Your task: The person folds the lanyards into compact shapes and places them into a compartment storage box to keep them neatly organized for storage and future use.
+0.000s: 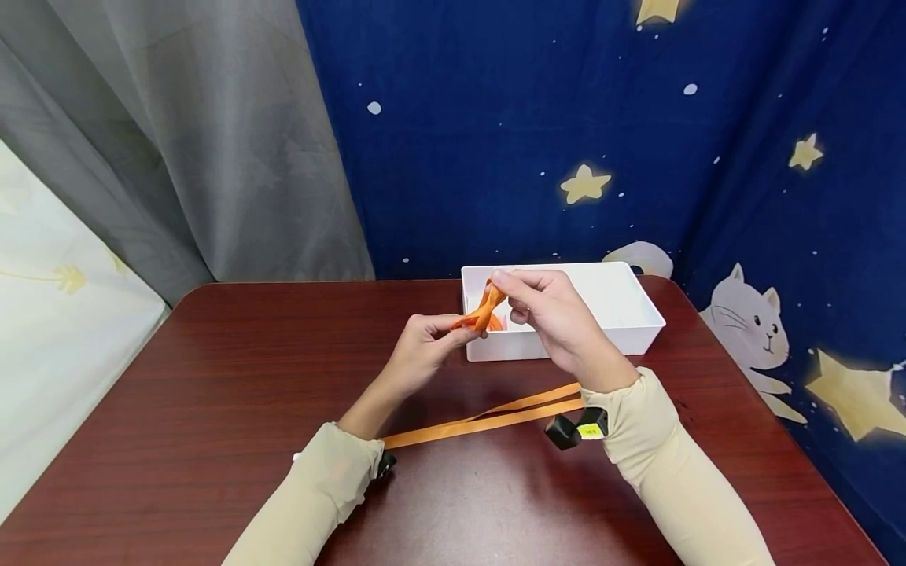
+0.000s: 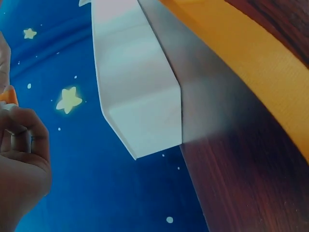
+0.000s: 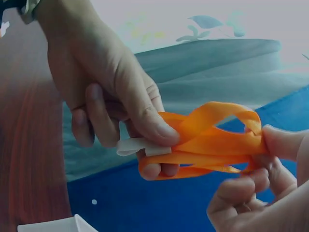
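Cream sleeves point(image 1: 307, 499) reach up from the bottom edge of the head view, and their bare hands meet over the table point(image 1: 248, 354). Between them, raised in front of the left end of an open white box point(image 1: 626, 342), is a looped orange ribbon point(image 1: 487, 309). Left hand point(image 1: 432, 350) and right hand point(image 1: 555, 318) each pinch 1 end of it between thumb and fingers. From the right wrist, the ribbon's several loops stretch sideways between the 2 grips, and a white tab point(image 3: 158, 150) with a small white loop point(image 3: 129, 146) sits at the left thumb.

Another orange strip point(image 1: 488, 423) runs below the hands from 1 sleeve cuff toward the other, dividing into 2 bands at the right; whether it joins the held ribbon, I cannot tell. Some orange and pale pink shows behind the box's front rim, below the held loops. Black wrist cameras point(image 1: 564, 432) sit at both cuffs. The box stands at the table's far edge, before a blue curtain point(image 1: 460, 157) with yellow stars; a grey curtain point(image 1: 212, 157) hangs to the left.
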Demonstrator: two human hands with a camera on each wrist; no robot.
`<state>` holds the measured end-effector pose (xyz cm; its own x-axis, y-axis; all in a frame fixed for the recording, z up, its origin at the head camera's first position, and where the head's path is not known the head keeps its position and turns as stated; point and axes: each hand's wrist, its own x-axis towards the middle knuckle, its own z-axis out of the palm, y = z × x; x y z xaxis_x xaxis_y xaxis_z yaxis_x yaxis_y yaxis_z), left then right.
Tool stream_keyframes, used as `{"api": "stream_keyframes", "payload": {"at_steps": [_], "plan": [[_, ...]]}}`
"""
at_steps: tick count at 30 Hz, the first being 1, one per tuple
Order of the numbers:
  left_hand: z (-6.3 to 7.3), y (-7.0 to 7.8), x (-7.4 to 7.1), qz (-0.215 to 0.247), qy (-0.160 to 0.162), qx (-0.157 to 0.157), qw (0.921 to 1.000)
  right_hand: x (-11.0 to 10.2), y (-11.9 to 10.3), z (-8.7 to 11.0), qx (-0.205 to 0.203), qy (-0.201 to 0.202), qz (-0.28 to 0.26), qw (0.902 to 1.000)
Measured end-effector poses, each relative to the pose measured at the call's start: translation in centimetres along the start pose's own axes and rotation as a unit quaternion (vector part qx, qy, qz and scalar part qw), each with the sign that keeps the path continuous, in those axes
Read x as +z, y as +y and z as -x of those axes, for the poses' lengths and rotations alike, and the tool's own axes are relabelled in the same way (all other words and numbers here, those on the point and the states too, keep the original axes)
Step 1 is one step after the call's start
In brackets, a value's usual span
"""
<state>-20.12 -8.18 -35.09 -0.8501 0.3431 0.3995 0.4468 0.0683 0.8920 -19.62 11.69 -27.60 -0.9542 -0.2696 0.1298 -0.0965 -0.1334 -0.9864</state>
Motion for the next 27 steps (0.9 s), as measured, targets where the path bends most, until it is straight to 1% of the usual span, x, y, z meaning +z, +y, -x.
{"api": "stream_keyframes", "payload": {"at_steps": [2,5,9,12,16,18,20,24,27], "plan": [[0.0,0.0,-0.1,-0.003,0.002,-0.006,1.0000,-0.1,0.0,0.0,0.013,-0.020,-0.033,0.9992],[-0.1,0.0,-0.3,-0.009,0.005,-0.013,0.9999,-0.5,-0.1,0.1,0.032,-0.052,-0.066,0.9959],[0.0,0.0,-0.5,-0.006,0.016,-0.015,0.9997,-1.1,-0.1,0.3,0.048,-0.129,-0.101,0.9853],[0.0,0.2,-0.6,0.008,0.027,-0.013,0.9995,-1.3,0.1,0.4,0.046,-0.191,-0.113,0.9740],[0.0,0.6,-0.6,0.022,0.038,-0.005,0.9990,-1.3,0.3,0.5,0.025,-0.242,-0.107,0.9639],[0.0,0.7,-0.6,0.028,0.040,-0.001,0.9988,-1.3,0.4,0.5,0.015,-0.261,-0.106,0.9595],[-0.1,0.8,-0.5,0.036,0.038,0.002,0.9986,-1.3,0.6,0.4,0.010,-0.270,-0.116,0.9559],[-0.1,0.8,-0.4,0.047,0.037,0.000,0.9982,-1.4,0.9,0.4,0.001,-0.279,-0.136,0.9508],[0.0,1.0,-0.3,0.047,0.038,0.000,0.9982,-1.5,1.0,0.4,-0.009,-0.282,-0.135,0.9498]]}}
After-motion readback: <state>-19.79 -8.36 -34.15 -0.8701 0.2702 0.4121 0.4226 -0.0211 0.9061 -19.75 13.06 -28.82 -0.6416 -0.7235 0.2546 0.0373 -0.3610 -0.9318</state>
